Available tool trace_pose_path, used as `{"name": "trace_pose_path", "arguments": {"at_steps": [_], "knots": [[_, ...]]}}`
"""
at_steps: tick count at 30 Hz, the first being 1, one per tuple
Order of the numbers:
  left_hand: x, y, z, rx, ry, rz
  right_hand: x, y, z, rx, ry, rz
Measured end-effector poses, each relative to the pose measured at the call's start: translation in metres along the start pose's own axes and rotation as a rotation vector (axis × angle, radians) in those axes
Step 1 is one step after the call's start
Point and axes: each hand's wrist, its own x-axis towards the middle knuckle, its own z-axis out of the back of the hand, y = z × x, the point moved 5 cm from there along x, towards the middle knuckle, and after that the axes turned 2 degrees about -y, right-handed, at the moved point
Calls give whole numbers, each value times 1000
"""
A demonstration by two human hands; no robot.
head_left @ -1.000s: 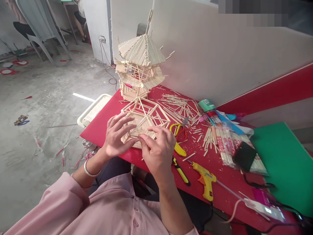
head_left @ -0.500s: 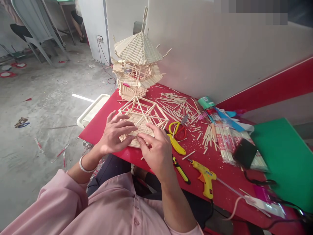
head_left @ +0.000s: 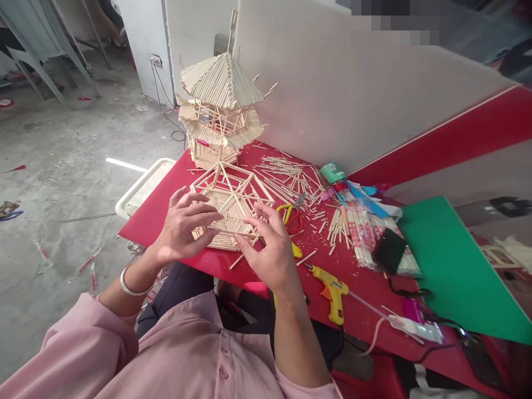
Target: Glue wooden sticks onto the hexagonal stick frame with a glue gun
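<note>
A six-sided frame of thin wooden sticks (head_left: 226, 194) lies before me on the red tabletop, its floor lined with slanting rows of sticks. At its near edge, a short wooden stick (head_left: 229, 231) spans between my two hands. Its left end is between the thumb and fingers of my left hand (head_left: 183, 224); a pale bangle circles that wrist. My right hand (head_left: 268, 246) has its thumb and forefinger about the other end, remaining fingers loosely curled. The exact contact of the fingertips is partly hidden. Behind the frame stands a tiered stick pagoda (head_left: 224, 88).
Loose sticks (head_left: 286, 172) are scattered at the back right, near scissors (head_left: 294, 216). A yellow glue gun (head_left: 332, 291) lies to the right with its cord. Beyond are bagged sticks (head_left: 368, 238), a black box (head_left: 389, 248) and a green board (head_left: 444, 260).
My right hand's thumb and forefinger have moved apart from a close pinch and shifted right along the near edge. My left hand stays at its side of the frame. The view has turned rightward.
</note>
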Motion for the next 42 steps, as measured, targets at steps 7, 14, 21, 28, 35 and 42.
{"name": "trace_pose_path", "arguments": {"at_steps": [7,14,21,28,35,42], "knots": [[-1,3,-2,22,35,21,-2,-7,4,31,-3,-11],[-1,2,-2,19,20,14,-1,-9,3,61,9,6],[-2,-1,-2,20,-9,-8,-1,-8,-1,60,10,57],[-7,5,12,-22,-79,9,-7,-3,18,33,-74,56],[-24,16,24,-42,-96,21,-67,-69,61,-152,-221,-172],[-12,27,24,-60,-151,-145,-153,-128,106,-279,-342,-512]]}}
